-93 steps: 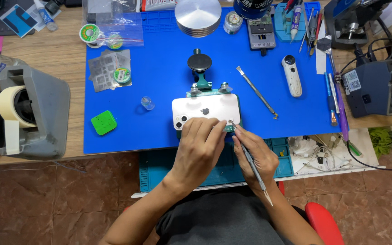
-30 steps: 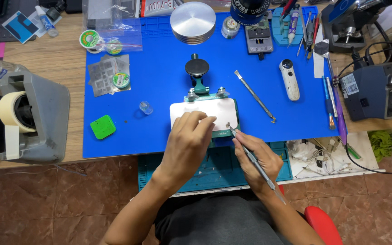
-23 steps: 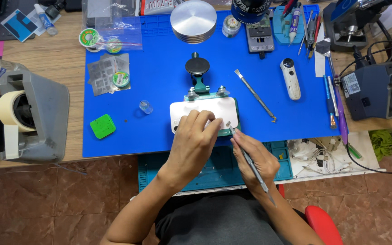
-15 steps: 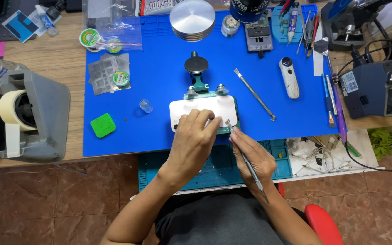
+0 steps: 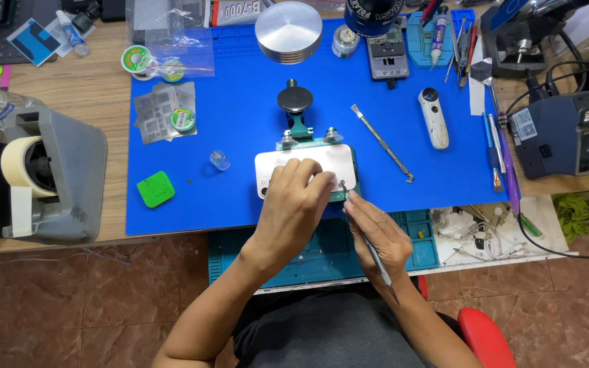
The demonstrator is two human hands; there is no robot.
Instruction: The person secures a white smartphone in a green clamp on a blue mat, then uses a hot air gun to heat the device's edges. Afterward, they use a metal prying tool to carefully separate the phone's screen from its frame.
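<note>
**A:** Head view showed the white, rounded-corner phone lying back-up [image 5: 308, 167] in the middle of the blue rubber work mat [image 5: 240, 95], clamped in a green metal holding fixture [image 5: 301, 140]. How did it lie against the hands?

**B:** Its long axis ran left to right, across the person. The left hand [image 5: 294, 204] came in from the near side and lay flat over the phone's near middle, fingers spread and pressing down, not curled round anything. The right hand [image 5: 373, 232] sat just beside it, near and to the right, closed in a pen grip on a thin metal pick [image 5: 369, 245].

**A:** And the pick's tip?

**B:** It pointed far and left, meeting the phone at its near right corner, close to the left fingertips. Whether it sat under the edge or only against it was too small to tell.

**A:** So which hand was nearer the working point?

**B:** The right; the left only steadied the body. The pick's shaft ran back toward the person's lap.

**A:** Anything else close by?

**B:** A long flat-ended metal spudger [image 5: 381, 143] lay to the right on the mat, well apart from both hands, and a small green square pad [image 5: 155, 189] sat to the left.
</note>
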